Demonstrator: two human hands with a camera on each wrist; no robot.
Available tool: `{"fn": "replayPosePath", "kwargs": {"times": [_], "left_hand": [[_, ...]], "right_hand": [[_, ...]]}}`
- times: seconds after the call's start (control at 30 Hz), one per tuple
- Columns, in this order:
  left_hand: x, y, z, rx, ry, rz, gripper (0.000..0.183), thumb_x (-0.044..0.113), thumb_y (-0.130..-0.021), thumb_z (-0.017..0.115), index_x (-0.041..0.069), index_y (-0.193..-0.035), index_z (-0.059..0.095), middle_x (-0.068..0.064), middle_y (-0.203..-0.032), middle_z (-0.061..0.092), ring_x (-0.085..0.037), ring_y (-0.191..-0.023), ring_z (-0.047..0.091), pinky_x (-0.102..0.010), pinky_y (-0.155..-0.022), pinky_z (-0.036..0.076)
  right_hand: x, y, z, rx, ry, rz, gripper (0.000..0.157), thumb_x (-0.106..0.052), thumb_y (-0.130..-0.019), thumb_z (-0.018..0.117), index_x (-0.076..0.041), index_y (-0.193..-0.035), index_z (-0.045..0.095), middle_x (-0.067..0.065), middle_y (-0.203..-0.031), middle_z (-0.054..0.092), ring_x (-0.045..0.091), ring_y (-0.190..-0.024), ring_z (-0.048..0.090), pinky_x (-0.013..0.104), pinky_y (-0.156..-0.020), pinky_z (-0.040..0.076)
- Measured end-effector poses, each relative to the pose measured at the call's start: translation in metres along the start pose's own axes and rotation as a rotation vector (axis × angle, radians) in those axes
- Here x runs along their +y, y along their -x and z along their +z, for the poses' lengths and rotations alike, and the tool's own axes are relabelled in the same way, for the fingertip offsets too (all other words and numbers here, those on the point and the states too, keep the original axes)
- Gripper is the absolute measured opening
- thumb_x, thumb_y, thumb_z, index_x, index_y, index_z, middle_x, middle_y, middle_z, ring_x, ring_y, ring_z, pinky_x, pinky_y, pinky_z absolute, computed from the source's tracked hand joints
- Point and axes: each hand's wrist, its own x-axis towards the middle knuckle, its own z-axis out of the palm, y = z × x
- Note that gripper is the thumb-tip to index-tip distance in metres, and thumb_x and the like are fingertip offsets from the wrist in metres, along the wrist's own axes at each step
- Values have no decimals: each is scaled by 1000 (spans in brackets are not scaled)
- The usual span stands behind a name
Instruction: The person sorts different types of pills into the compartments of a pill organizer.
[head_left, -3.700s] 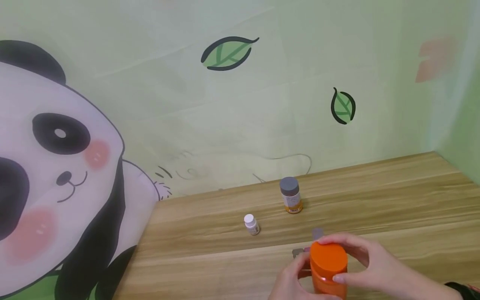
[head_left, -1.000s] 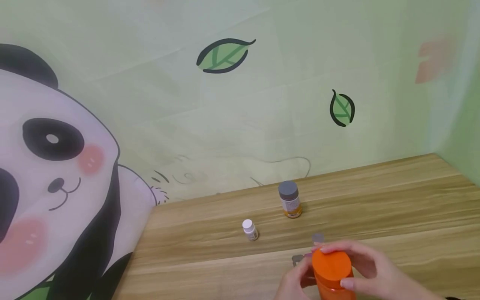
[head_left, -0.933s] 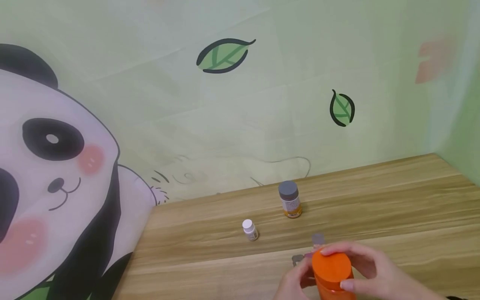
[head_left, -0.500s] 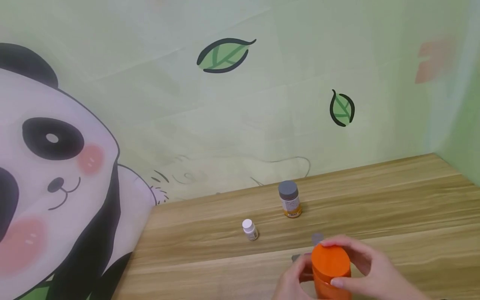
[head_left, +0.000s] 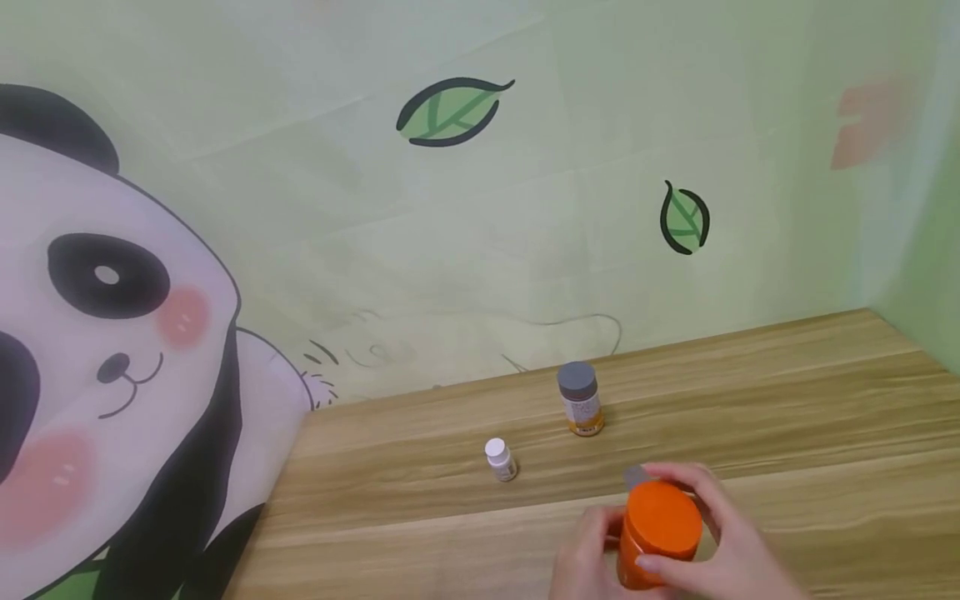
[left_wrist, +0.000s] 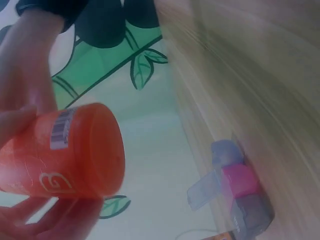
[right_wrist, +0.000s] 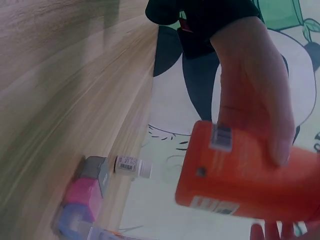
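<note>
In the head view, both hands hold an orange bottle (head_left: pixel 633 560) at the lower right. Its flat orange lid (head_left: pixel 663 518) faces up and is on the bottle. My left hand (head_left: pixel 583 557) grips the bottle's body from the left. My right hand (head_left: pixel 716 533) curls round the lid, thumb in front and fingers behind. Both wrist views show the bottle held above the table, with a barcode label (left_wrist: pixel 62 129) on its side. Beneath it stands a small pill box with grey, pink (left_wrist: pixel 241 180) and bluish compartments; a translucent flap (left_wrist: pixel 205 190) sticks out from it.
A small white bottle (head_left: pixel 501 461) and a larger bottle with a grey lid (head_left: pixel 581 400) stand farther back on the wooden table (head_left: pixel 420 492). Behind the table hangs a pale green backdrop (head_left: pixel 555 208) printed with a panda and leaves.
My right hand has turned about the lid, its thumb shifting left across the front. The bottle has shifted slightly and tilts differently. The other bottles stand where they were.
</note>
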Motion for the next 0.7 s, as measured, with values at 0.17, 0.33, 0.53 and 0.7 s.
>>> {"fn": "replayPosePath", "kwargs": {"times": [0.17,0.33,0.53,0.7], "left_hand": [[-4,-1,-9,-153,263,-33,49,6,-66,75,4,-110,52,-3,-100,60,-3,-91,54,-22,-79,47],[-4,-4,-18,-374,419,-106,48,-6,-70,66,-4,-115,49,-18,-107,58,-1,-92,53,-18,-80,44],[-3,-5,-22,-549,446,-206,47,-6,-80,55,-9,-124,40,-24,-120,49,0,-94,52,-14,-82,42],[-2,-4,-25,-593,496,-254,47,-4,-84,52,-9,-128,35,-25,-124,45,1,-97,51,-13,-83,40]], "right_hand": [[12,-11,-15,-399,-452,-194,66,6,-79,58,-2,-136,26,2,-134,41,9,-118,40,19,-92,36],[15,-18,-23,-763,-850,-92,60,-17,-89,50,-3,-139,20,12,-141,29,22,-127,30,30,-101,30],[11,-19,-24,-834,-818,-108,56,-13,-88,52,4,-135,26,13,-142,27,20,-130,25,30,-101,30],[12,-18,-26,-840,-771,-107,53,-11,-88,51,4,-134,30,14,-139,31,18,-130,25,29,-100,31]]}}
